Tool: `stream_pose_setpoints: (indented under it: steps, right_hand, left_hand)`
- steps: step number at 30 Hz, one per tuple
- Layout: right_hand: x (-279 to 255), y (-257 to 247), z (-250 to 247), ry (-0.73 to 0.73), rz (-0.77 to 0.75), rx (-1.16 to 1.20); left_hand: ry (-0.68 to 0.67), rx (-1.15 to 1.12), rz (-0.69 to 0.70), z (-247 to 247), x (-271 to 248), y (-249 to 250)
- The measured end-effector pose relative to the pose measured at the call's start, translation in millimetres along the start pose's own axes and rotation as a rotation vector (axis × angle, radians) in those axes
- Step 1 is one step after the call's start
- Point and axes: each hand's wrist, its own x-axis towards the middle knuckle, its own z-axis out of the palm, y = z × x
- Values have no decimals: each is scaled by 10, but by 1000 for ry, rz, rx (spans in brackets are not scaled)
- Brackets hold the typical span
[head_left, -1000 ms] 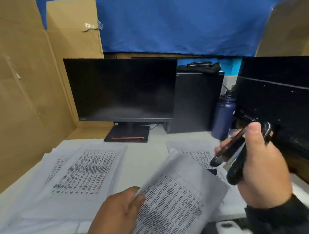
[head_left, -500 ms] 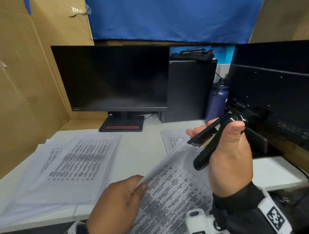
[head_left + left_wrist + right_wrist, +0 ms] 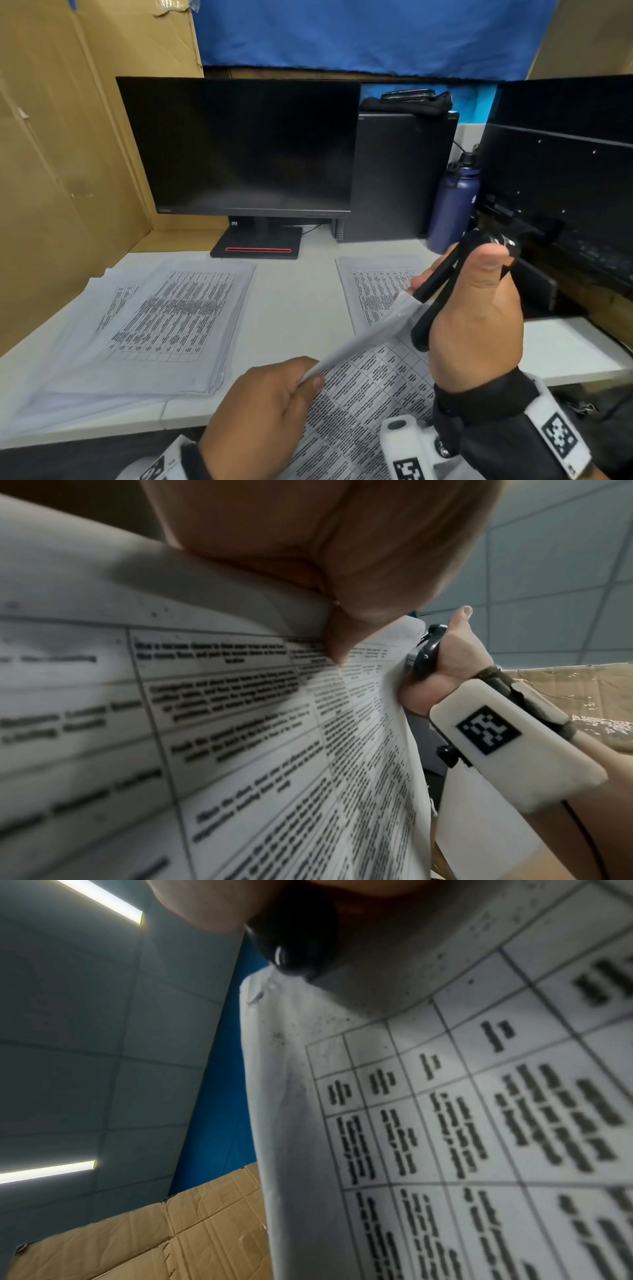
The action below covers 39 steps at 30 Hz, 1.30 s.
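Two hands | left hand fingers pinching printed table sheets, text unreadable | right hand grasping black stapler at sheet corner

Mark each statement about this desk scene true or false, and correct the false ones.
1. The right hand grips a black stapler. True.
2. The left hand is empty. False: it pinches the printed sheets.
3. The monitor shows a dark screen. True.
4. The water bottle stands left of the monitor. False: it stands to the right, beside the computer tower.
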Motion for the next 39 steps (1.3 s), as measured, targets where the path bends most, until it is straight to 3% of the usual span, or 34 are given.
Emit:
stream_pose_setpoints:
  steps: [5, 10, 14, 17, 19, 21, 25, 28, 31, 35, 39]
  right_hand:
    - [9, -32, -13, -52, -87, -30]
    - [54, 18, -47, -41, -66, -35]
    - [208, -23, -65, -119, 7, 63]
    - [448, 88, -232, -85, 109, 101]
    - [640, 296, -394, -90, 200, -50]
    - [820, 559, -511, -185, 263, -350]
    - [1023, 939, -469, -586, 314, -1038]
    - [1072, 1144, -333, -854, 234, -1335]
    - [1046, 1362, -223, -1018, 263, -1430]
    - [1147, 1486, -295, -936, 360, -1387]
    - [1457, 1505, -720, -684, 535, -1227]
  left_hand:
    - [44, 2, 82, 87, -38, -48]
    - [82, 54, 98, 178, -60, -57]
    - [97, 36, 15, 165, 8, -78]
    - [180, -111, -103, -6, 97, -154]
    - [270, -237, -212, -190, 177, -238]
    - [350, -389, -344, -385, 270, -341]
    - [452, -736, -553, -653, 526, -447]
    - [420, -854, -597, -721, 776, -393]
    - [362, -895, -617, -707, 1060, -326]
    - [273, -910, -665, -532, 1473, -343]
    - [131, -882, -681, -182, 1844, -291]
